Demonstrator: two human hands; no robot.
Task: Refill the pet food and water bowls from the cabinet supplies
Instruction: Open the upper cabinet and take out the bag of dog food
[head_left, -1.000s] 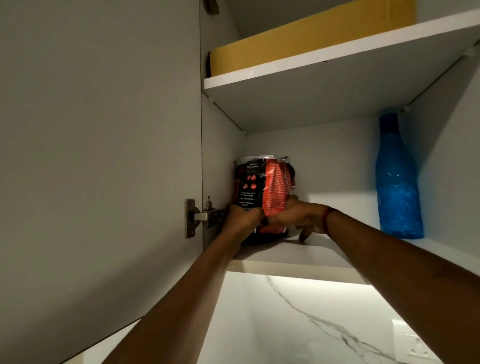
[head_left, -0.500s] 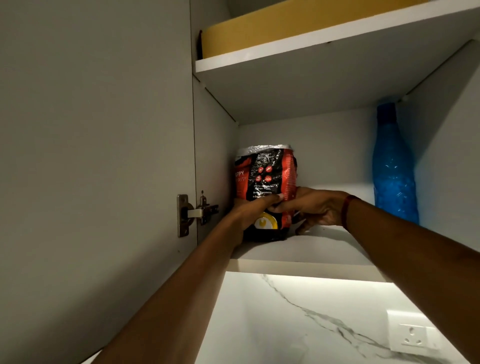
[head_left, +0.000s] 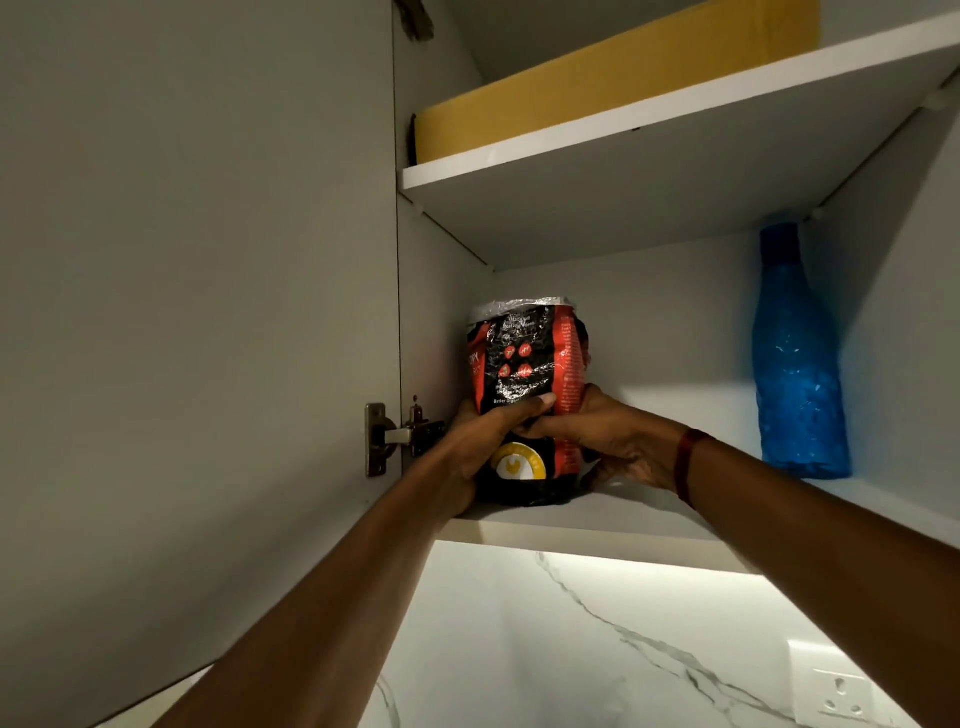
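Observation:
A red and black pet food bag with a rolled silver top stands upright at the left end of the lower cabinet shelf. My left hand wraps its left side and front, thumb across the label. My right hand clasps its right side, a red band on the wrist. A blue water bottle stands upright at the shelf's right end, well apart from both hands.
The open cabinet door hangs at the left on a metal hinge. A yellow box lies on the upper shelf. Below are a lit marble backsplash and a wall socket.
The bag has turned upright and its yellow badge now shows below my fingers. Both hands have shifted to grip its sides more fully.

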